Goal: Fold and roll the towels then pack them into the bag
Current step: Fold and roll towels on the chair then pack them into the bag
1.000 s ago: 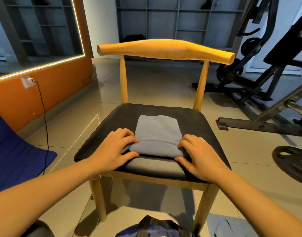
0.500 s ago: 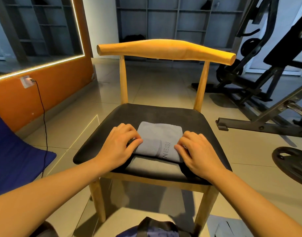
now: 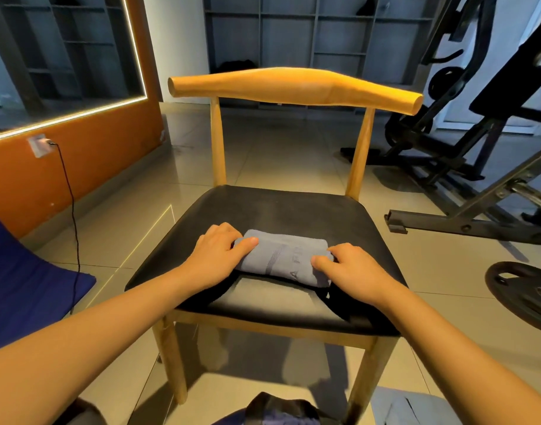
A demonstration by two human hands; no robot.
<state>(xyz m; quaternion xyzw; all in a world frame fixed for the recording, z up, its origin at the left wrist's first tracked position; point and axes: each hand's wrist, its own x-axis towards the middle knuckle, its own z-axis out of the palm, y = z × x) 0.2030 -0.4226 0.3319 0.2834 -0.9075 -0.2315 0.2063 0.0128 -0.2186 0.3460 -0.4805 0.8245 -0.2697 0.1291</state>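
Both hands are curled over the rolled grey towel (image 3: 284, 256): the left hand (image 3: 220, 256) is closed on its left end, the right hand (image 3: 352, 271) on its right. Its long axis is laid left to right, equally near each hand, on the black chair seat (image 3: 278, 207). The bag (image 3: 281, 409) is seen nearer, on the tiled floor.

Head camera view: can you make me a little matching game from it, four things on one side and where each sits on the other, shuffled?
Things: 1 rolled grey towel; 2 weight plate; 3 dark bag; 4 wall socket.
Places: A on the orange wall; B on the chair seat, gripped by the left hand and right hand; C on the floor at far right; D at the bottom edge, below the chair seat.
Pairs: 1-B, 2-C, 3-D, 4-A.
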